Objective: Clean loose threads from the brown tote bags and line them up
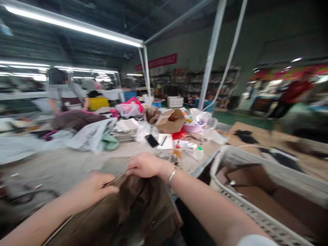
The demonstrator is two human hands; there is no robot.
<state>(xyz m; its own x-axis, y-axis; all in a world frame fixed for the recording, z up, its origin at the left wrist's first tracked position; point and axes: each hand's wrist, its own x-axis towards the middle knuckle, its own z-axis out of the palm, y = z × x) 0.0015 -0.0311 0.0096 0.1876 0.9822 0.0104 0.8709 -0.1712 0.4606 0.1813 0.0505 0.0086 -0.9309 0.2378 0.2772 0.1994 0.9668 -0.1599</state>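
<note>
A brown garment (133,212) lies bunched in front of me on the grey worktable (64,167). My left hand (93,188) is closed in a pinch on its upper edge, where a thin light trim runs between the hands. My right hand (145,165), with a silver bracelet on the wrist, is closed on the same edge a little farther right. The fabric hangs down below both hands.
A white plastic crate (256,208) lined with cardboard stands at the right. A black phone (152,140), papers, small bottles (198,152), a cardboard box (170,121) and plastic bags crowd the table's far side. A person in an apron (68,97) works at the back left; another passes at far right.
</note>
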